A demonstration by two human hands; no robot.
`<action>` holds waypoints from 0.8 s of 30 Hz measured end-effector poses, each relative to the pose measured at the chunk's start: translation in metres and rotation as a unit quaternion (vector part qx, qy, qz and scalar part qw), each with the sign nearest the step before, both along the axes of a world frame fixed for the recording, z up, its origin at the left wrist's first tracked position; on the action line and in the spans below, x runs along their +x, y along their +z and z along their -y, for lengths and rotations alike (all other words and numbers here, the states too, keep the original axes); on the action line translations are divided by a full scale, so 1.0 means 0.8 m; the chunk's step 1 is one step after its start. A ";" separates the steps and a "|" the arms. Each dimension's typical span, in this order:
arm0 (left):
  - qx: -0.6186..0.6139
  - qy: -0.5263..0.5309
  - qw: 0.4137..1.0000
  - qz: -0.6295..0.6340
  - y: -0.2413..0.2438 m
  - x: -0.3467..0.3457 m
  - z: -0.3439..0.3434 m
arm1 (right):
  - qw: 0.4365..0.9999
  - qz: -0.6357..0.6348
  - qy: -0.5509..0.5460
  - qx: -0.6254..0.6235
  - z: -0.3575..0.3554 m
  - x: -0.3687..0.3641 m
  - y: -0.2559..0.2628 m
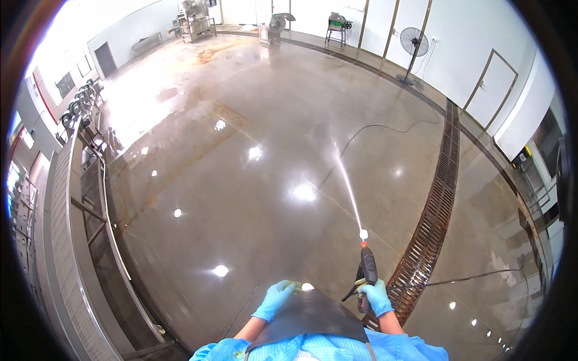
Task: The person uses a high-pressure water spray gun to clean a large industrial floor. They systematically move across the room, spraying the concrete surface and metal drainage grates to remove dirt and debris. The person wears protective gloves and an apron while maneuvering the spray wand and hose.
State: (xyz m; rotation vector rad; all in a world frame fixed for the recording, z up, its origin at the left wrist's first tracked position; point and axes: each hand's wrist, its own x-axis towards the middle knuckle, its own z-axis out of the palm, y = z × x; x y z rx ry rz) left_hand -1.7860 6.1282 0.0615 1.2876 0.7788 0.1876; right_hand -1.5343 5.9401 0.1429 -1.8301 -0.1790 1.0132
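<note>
My right hand [377, 298], in a blue glove, grips the handle of a black pressure-washer spray gun [369, 266] with a red ring near its nozzle. A white water jet [348, 187] leaves the nozzle and spreads into mist over the wet concrete floor [271, 216]. My left hand [276, 298], gloved too, is at the left edge of a dark apron [307, 318] worn over blue clothing. Its fingertips are partly hidden there, so whether they pinch the apron is unclear.
A rusty slotted drain grate [435, 203] runs along the right. A dark hose [393, 129] snakes across the floor ahead; another dark line [469, 276] crosses the grate. A long metal conveyor [67, 216] stands left. By the far wall are a pedestal fan [414, 43] and machines [196, 20].
</note>
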 end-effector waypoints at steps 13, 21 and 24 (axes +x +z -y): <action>-0.016 0.012 1.000 0.011 0.031 0.005 -0.004 | 0.920 0.213 0.324 -0.051 -0.089 -0.044 0.008; -0.001 0.063 0.998 0.004 0.024 -0.010 -0.010 | 0.956 0.163 0.239 -0.041 -0.119 -0.042 -0.022; 0.015 0.063 0.998 -0.020 0.029 -0.019 -0.013 | 0.930 0.176 0.320 -0.037 -0.134 -0.046 -0.005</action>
